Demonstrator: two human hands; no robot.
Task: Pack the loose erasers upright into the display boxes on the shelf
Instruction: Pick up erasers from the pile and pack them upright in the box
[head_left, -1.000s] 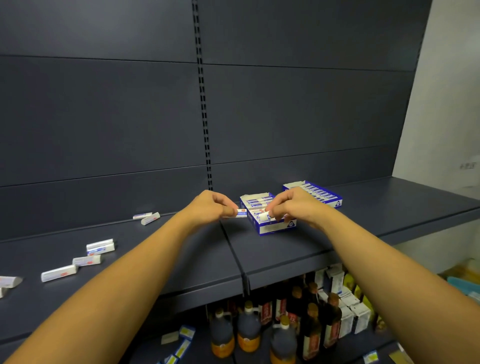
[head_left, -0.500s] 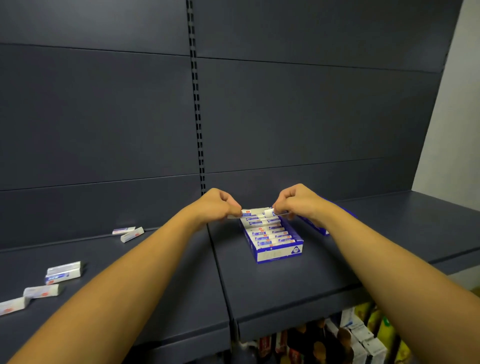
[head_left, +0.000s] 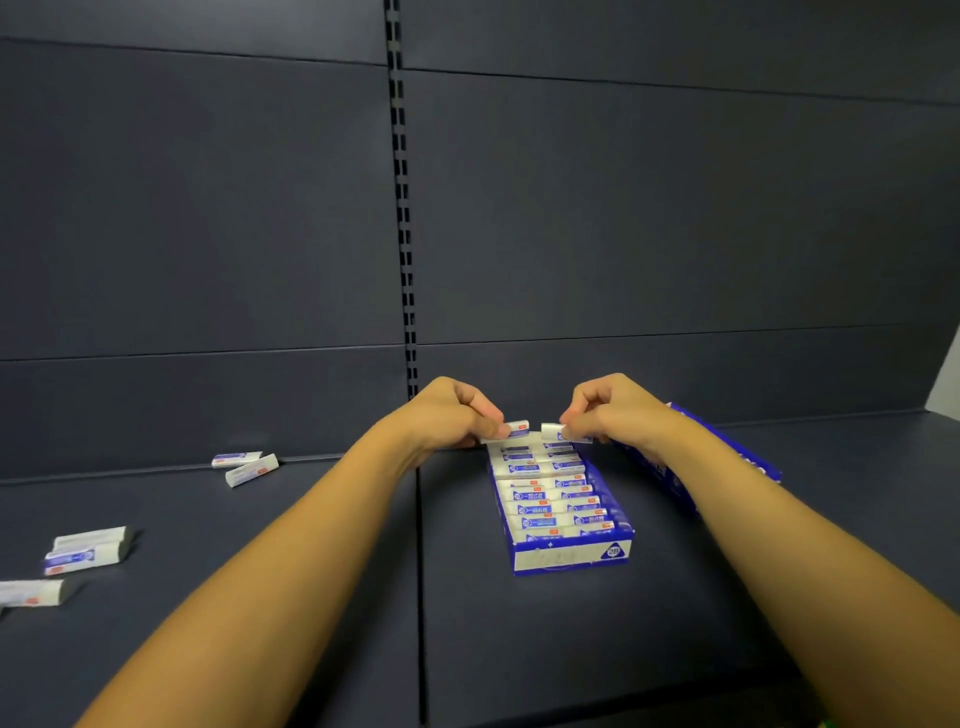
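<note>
Head view looked down on a dark shelf (head_left: 311, 597) backed by dark panels; both bare forearms reached forward to the far end of a blue-and-white display box (head_left: 569, 558) that stood right of the shelf's centre seam. The left hand (head_left: 452, 415) had its fingers curled, thumb and fingertips pinching one white eraser (head_left: 517, 429) by its left end, just above the far row of the box; the right hand (head_left: 608, 410) was likewise curled, pinching a second eraser (head_left: 551, 430) by its right end; the two erasers lay almost end to end, a small gap between them, at the box's far edge. The box held two columns of packed erasers (head_left: 550, 499) standing on edge, their blue and red labels facing up, filling it from the near wall to nearly the far end. A second display box (head_left: 727, 462) lay just right of the first, mostly hidden behind the right forearm. Loose erasers lay on the left part of the shelf: a pair (head_left: 244, 465) far back near the rear panel, touching or almost so; two stacked erasers (head_left: 85, 551) nearer and further left; one more eraser (head_left: 34, 592) at the left edge of the frame, cut off by it.
</note>
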